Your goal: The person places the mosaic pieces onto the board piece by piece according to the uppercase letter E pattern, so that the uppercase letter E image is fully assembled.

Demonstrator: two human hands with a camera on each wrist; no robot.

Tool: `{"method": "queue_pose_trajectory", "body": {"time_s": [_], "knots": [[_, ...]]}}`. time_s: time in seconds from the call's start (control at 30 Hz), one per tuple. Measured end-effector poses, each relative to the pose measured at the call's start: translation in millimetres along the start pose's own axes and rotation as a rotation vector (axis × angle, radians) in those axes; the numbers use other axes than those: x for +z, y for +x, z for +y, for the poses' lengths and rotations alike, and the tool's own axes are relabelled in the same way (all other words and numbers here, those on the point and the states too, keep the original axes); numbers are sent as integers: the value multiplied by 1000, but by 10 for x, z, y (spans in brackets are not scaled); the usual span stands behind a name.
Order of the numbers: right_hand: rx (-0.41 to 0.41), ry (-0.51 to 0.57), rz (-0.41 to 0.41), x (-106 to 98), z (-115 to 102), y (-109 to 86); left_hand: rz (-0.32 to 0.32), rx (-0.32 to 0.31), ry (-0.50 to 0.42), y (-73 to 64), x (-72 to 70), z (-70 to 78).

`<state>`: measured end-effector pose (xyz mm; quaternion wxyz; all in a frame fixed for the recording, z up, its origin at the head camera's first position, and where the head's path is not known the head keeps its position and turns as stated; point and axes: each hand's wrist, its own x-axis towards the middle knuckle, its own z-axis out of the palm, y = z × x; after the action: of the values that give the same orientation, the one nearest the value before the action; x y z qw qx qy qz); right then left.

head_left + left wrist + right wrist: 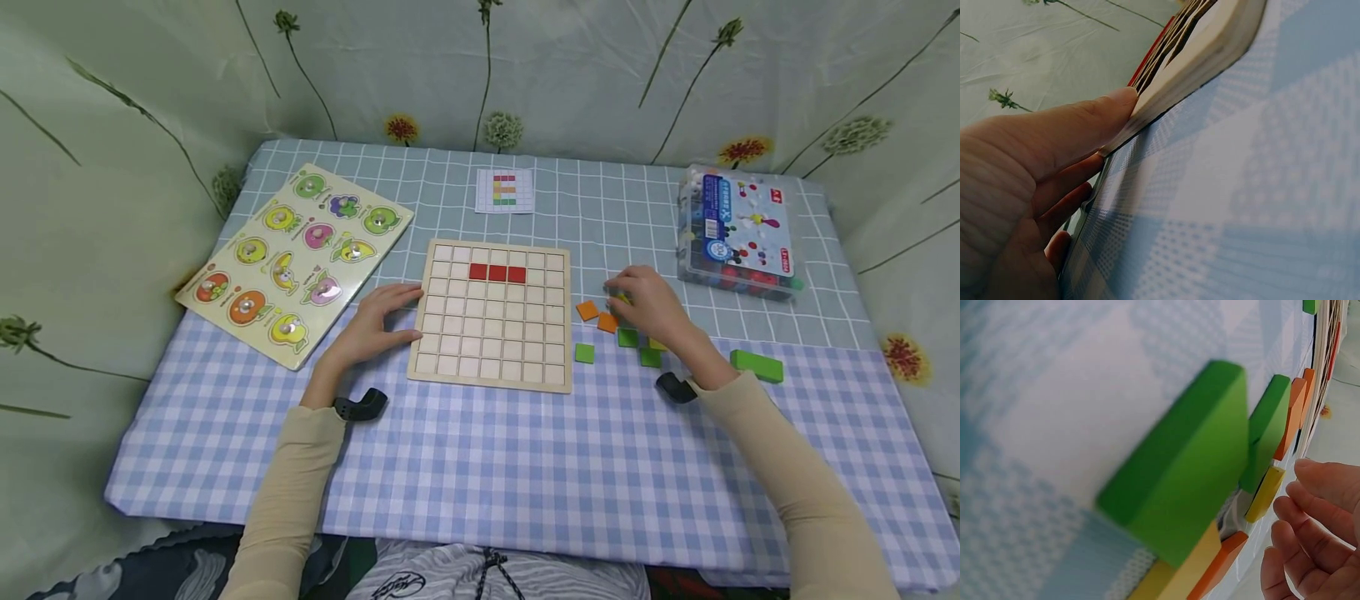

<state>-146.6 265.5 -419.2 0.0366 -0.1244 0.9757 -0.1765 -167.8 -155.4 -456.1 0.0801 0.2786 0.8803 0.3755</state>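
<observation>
Apparently bracing the board [472, 327] with left grip [377, 321] spread against its edge; poising right grip [649, 304], loosely spread, beside tiles [627, 337] probably grouped there for easy reach.

Over my remote feed I see plain beige long sleeves [288, 492], a curved, glossy black wrist unit [362, 406] at each cuff, and grey-white streaked cloth [442, 560] at the waist with a dark, pale-flecked drawstring [492, 562] and black scribbled print [399, 585].
</observation>
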Motion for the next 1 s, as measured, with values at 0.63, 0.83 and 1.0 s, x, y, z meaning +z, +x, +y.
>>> {"method": "queue_pose_trajectory", "body": {"time_s": [0.63, 0.83, 1.0], "knots": [[-3, -14, -55, -58, 105, -122, 5, 4, 0, 2, 0, -25], [-30, -29, -62, -62, 114, -135, 8, 5, -9, 12, 1, -33], [-16, -26, -61, -58, 110, -127, 6, 13, -6, 16, 10, -36]]}}
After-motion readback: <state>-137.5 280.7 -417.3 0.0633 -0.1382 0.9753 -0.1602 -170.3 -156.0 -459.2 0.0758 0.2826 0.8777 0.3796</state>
